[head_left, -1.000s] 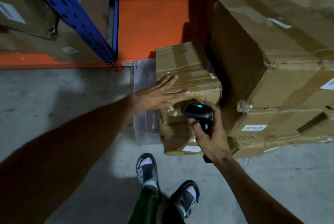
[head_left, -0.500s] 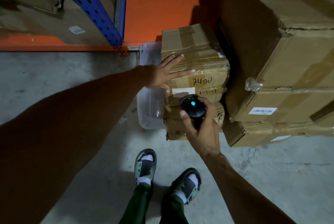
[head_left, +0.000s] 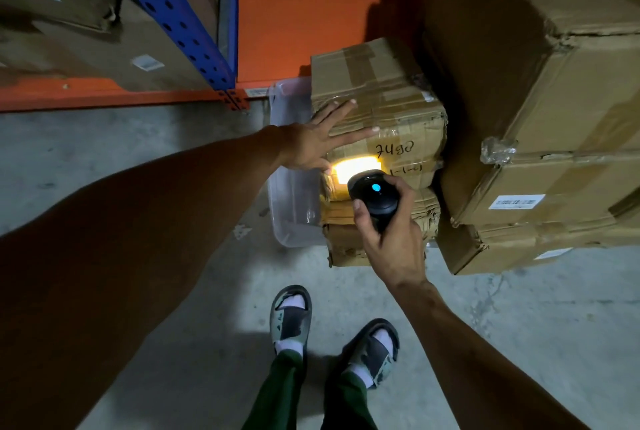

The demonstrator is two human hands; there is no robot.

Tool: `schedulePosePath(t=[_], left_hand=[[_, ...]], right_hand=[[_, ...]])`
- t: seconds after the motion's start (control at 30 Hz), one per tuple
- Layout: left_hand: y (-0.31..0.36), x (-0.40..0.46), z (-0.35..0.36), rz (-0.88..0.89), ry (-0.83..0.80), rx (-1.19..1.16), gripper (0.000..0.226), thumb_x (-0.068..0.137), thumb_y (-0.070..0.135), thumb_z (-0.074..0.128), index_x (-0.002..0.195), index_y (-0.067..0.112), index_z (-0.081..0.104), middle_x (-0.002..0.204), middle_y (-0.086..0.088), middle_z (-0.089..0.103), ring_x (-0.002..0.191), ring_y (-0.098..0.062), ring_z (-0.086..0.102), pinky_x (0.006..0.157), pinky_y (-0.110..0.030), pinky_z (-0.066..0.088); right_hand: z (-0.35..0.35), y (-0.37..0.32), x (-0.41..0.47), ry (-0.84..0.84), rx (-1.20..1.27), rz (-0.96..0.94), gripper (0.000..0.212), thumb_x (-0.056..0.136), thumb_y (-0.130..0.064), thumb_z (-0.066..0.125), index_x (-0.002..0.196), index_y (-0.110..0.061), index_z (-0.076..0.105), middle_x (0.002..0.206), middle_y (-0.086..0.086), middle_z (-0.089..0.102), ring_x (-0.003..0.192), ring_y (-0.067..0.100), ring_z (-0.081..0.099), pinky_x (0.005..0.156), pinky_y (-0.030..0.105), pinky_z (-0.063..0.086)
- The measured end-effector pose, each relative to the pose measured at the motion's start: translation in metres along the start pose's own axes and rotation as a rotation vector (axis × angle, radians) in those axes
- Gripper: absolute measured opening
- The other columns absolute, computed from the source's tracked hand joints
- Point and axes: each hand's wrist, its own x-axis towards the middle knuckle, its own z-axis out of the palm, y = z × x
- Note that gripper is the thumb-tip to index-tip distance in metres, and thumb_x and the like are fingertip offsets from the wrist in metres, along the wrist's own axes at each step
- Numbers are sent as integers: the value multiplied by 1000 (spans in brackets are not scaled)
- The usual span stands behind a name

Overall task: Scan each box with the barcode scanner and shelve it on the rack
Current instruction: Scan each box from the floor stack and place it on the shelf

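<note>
Since half a second ago my scanner's light has come on: the white label (head_left: 356, 168) on the near face of the top box (head_left: 381, 110) now glows bright, where it was dull before. My right hand (head_left: 391, 242) has its fingers (head_left: 360, 214) wrapped tight round the barcode scanner (head_left: 374, 195), muzzle close to that label. My left hand (head_left: 311, 149) lies flat on the box's left top edge, fingers spread, gripping nothing. The box sits on another carton (head_left: 349, 246) on the floor, just right of the clear plastic bin (head_left: 294, 201) and hard against the big carton stack (head_left: 540, 117). I judge it light to middling, with soft, crushed, taped corners; I'd lift from under the bottom edges, not by the flaps, to reach the rack (head_left: 166, 3).
</note>
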Motion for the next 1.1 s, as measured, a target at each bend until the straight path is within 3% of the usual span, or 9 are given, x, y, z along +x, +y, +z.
schedulePosePath(t=[0.17, 0.3, 0.4, 0.5, 0.63, 0.73, 0.83, 0.97, 1.1], left_hand=[[-2, 2, 5, 2, 19, -17, 115, 89, 19, 73, 140, 66, -20, 158, 2, -36, 147, -32, -24, 109, -62, 28], [-4, 3, 7, 8, 30, 2, 114, 88, 25, 73, 142, 63, -20, 159, -1, -35, 148, -35, -22, 111, -67, 20], [-5, 2, 7, 28, 40, 32, 113, 89, 28, 72, 142, 61, -22, 159, -5, -34, 148, -38, -21, 113, -69, 21], [-6, 0, 7, 32, 56, 39, 112, 91, 30, 71, 140, 62, -25, 160, -5, -34, 148, -38, -20, 111, -67, 28], [-3, -1, 9, 32, 95, 0, 109, 88, 34, 73, 147, 57, -16, 162, -4, -29, 148, -36, -18, 109, -64, 28], [2, -3, 12, 22, 160, -67, 111, 82, 37, 78, 149, 56, -9, 163, -4, -23, 147, -29, -19, 113, -60, 17], [1, -5, 14, 39, 200, -95, 108, 84, 31, 76, 148, 56, -8, 164, -5, -21, 148, -29, -19, 114, -59, 18], [-8, -10, 11, 58, 235, -132, 103, 88, 24, 72, 151, 54, -3, 165, -8, -16, 149, -28, -18, 116, -60, 16], [-24, -18, -2, 146, 248, -45, 90, 86, 17, 72, 153, 41, 18, 165, -18, 2, 152, -37, -4, 116, -62, 25]], right_hand=[[0, 0, -3, 16, 21, -14, 60, 94, -55, 66, 141, -43, 30, 117, -3, 67, 111, 24, 69, 88, 25, 49], [-2, 0, -3, 26, 19, -35, 63, 92, -64, 63, 143, -42, 32, 128, -1, 66, 115, 17, 64, 94, 28, 50], [-3, -1, -4, 34, 22, -38, 61, 93, -61, 64, 143, -42, 34, 123, -12, 62, 113, 10, 63, 92, 22, 49], [-3, -2, -3, 50, 35, -28, 60, 94, -60, 65, 144, -42, 36, 120, -19, 58, 112, 4, 59, 94, 26, 50], [-4, -4, -2, 69, 51, -16, 62, 90, -68, 62, 142, -46, 36, 111, -33, 58, 108, -2, 57, 90, 15, 46], [-6, -1, -3, 67, 103, 25, 64, 88, -69, 64, 142, -46, 37, 113, -38, 56, 113, 4, 61, 97, 24, 50], [-12, 8, -6, 50, 121, 74, 68, 88, -50, 76, 143, -45, 38, 117, -30, 59, 113, 7, 64, 96, 24, 53], [-21, 23, -14, 86, 114, 152, 79, 88, -7, 75, 143, -49, 36, 111, -27, 61, 97, -1, 67, 81, 4, 49], [-27, 27, -11, 155, 83, 221, 74, 92, -7, 69, 149, -41, 36, 114, -7, 65, 103, 18, 68, 92, 32, 56]])
